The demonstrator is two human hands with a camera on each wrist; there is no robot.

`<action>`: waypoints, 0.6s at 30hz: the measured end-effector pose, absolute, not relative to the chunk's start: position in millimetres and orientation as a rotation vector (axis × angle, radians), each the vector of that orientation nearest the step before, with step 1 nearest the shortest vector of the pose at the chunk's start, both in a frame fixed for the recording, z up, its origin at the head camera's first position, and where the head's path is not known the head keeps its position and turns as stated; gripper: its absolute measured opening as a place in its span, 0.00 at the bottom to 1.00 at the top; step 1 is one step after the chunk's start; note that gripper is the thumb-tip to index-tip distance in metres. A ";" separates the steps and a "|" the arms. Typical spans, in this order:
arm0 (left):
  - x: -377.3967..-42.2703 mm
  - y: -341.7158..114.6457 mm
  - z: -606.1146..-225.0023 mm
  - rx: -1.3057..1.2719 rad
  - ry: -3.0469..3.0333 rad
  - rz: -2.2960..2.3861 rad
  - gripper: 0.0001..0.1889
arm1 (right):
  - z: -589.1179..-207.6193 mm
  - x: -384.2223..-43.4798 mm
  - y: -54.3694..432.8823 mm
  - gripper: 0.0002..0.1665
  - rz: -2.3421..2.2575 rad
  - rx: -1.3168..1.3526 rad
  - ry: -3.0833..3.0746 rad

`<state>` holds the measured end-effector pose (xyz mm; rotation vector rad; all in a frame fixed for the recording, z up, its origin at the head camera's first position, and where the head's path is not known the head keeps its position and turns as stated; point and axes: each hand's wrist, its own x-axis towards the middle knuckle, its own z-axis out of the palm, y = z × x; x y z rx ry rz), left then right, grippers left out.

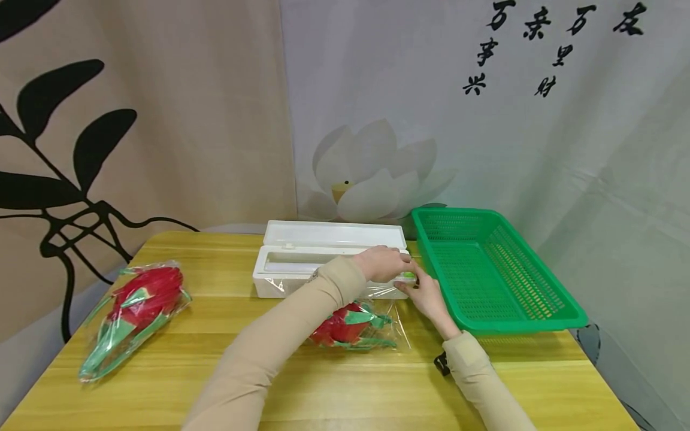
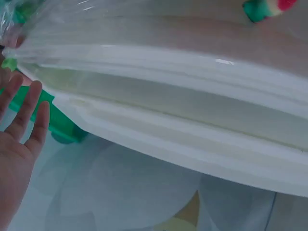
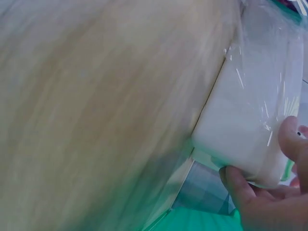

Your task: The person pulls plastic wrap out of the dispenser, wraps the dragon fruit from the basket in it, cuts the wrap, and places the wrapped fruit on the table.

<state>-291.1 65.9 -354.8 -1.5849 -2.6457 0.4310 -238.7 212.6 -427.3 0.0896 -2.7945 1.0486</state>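
A white cling film box (image 1: 272, 286) lies across the middle of the table, its lid (image 1: 334, 234) raised at the back. Clear film (image 3: 262, 82) drapes down its front over a red dragon fruit (image 1: 342, 326) with green scales, partly hidden by the left forearm. My left hand (image 1: 383, 264) crosses to the box's right end, close to a small green piece (image 2: 9, 63) there. Its visible fingers (image 2: 30, 106) are spread and fairly straight; thumb and index are mostly hidden. My right hand (image 1: 428, 296) grips that same end, thumb (image 3: 290, 139) on the film-covered front.
A green plastic basket (image 1: 533, 263) stands to the right, close beside my right hand. At the table's left lies another dragon fruit (image 1: 140, 305) wrapped in clear film. A printed curtain (image 1: 345, 90) hangs behind the wooden table (image 1: 350, 395).
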 end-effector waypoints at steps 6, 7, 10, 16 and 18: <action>-287.9 71.3 -356.1 -1.598 -2.680 0.432 0.26 | -429.9 -239.9 211.5 0.30 1.031 0.077 -2.774; -287.5 71.5 -356.0 -1.597 -2.687 0.434 0.26 | -429.9 -239.9 211.1 0.30 1.033 0.070 -2.776; -286.3 71.7 -356.0 -1.587 -2.703 0.444 0.27 | -430.3 -239.9 210.6 0.29 1.032 0.068 -2.773; -287.2 71.6 -356.6 -1.584 -2.681 0.481 0.26 | -431.4 -240.6 210.4 0.29 1.027 0.054 -2.740; -288.3 71.3 -357.9 -1.587 -2.677 0.474 0.26 | -431.7 -241.1 210.3 0.29 1.008 0.058 -2.741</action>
